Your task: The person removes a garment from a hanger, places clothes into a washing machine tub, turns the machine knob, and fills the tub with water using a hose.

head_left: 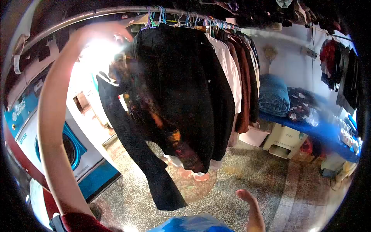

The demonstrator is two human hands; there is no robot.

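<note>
My left hand point(110, 33) is raised to the metal rail at upper left, its fingers curled beside the first clothes. Strong glare washes out the palm, so what it grips is hidden. Just below are a pale hanger point(108, 79) and black trousers point(133, 135) hanging down toward the floor. A dark patterned garment point(148, 104), partly blurred, hangs against a large black jacket point(177, 85) under the fingers. Down at the lower right, my right hand point(244, 194) is held low over the floor, fingers curled in and nothing visible in them, apart from the clothes.
The curved rail point(92, 14) carries several coloured hangers point(158, 17), a white shirt point(228, 65) and brown clothes point(242, 89). A dryer point(69, 147) stands at left. To the right are a blue table point(324, 135) with a rolled blanket point(273, 94), a beige box point(285, 139) and a pale tub point(253, 136).
</note>
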